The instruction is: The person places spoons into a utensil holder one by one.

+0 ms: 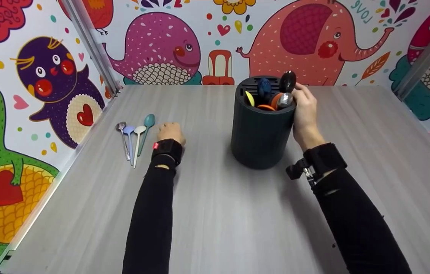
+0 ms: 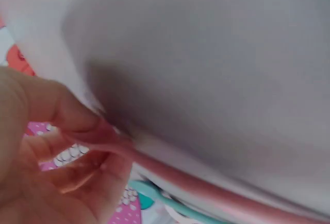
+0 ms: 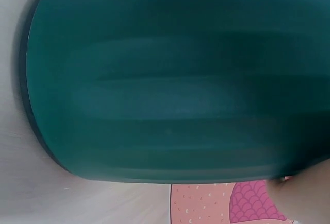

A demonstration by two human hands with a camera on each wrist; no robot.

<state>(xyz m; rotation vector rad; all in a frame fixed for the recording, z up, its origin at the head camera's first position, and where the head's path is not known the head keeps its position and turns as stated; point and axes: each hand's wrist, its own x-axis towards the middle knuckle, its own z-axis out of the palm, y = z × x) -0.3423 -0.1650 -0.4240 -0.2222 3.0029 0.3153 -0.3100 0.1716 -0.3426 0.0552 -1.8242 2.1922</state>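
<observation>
On the left of the table, my left hand [image 1: 171, 132] pinches a pink spoon [image 2: 196, 185] between thumb and fingers, as the left wrist view shows; in the head view my hand hides it. Beside it lie a teal spoon [image 1: 149, 121], a cream spoon [image 1: 139, 130], a lavender spoon [image 1: 128, 130] and a metal spoon [image 1: 121, 126]. My right hand [image 1: 305, 114] grips the right side of a dark green utensil holder [image 1: 260, 137] near its rim. Upright in the holder stand a black spoon [image 1: 287, 81], a dark blue utensil [image 1: 264, 88], a metal spoon [image 1: 285, 100] and several orange and yellow ones.
Printed cartoon panels [image 1: 215, 38] wall off the back and sides of the grey wooden table [image 1: 215, 213]. Metal posts [image 1: 93, 45] stand at the back corners. The tall holder sits right of centre, close to my right forearm.
</observation>
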